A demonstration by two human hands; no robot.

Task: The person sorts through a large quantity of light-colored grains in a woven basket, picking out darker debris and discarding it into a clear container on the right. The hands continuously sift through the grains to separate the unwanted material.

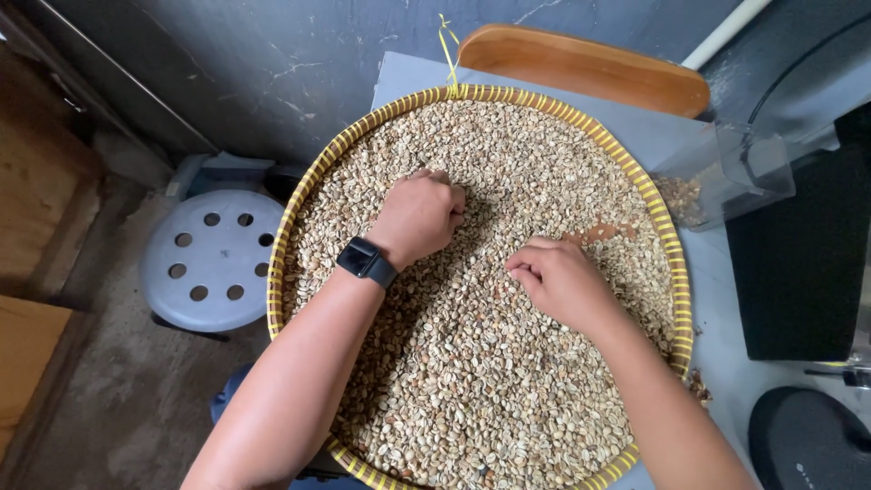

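Both hands are down in the beans: the left hand (419, 216), with a black watch (366, 261) on its wrist, is curled into a loose fist near the middle of the tray, knuckles up and fingertips tucked under against the beans, so whether it has any gathered inside I cannot tell; the right hand (558, 279) lies a little lower and to the right, fingers drawn close together and bent down as if pinching at single beans, though what sits between the fingertips is hidden. Going from the left, a grey plastic stool (210, 259) with round holes stands on the floor just beside the tray, then comes the wide round woven tray (673, 272) with its yellow striped rim, resting on the pale bench (726, 363) and filled nearly to the edge with pale, unroasted coffee beans (481, 381). A small reddish-brown patch (601, 233) lies among them just right of the right hand. Beyond the tray are a wooden board (585, 65), a clear plastic container (717, 177) with some beans in it at the right rim, and dark equipment (798, 263) at the far right. Sorting like this seems best done with a light touch: spread the beans thin with the fisted hand so each one shows, pick odd ones with the fingertips rather than scooping, and keep movements low so nothing spills over the shallow rim.
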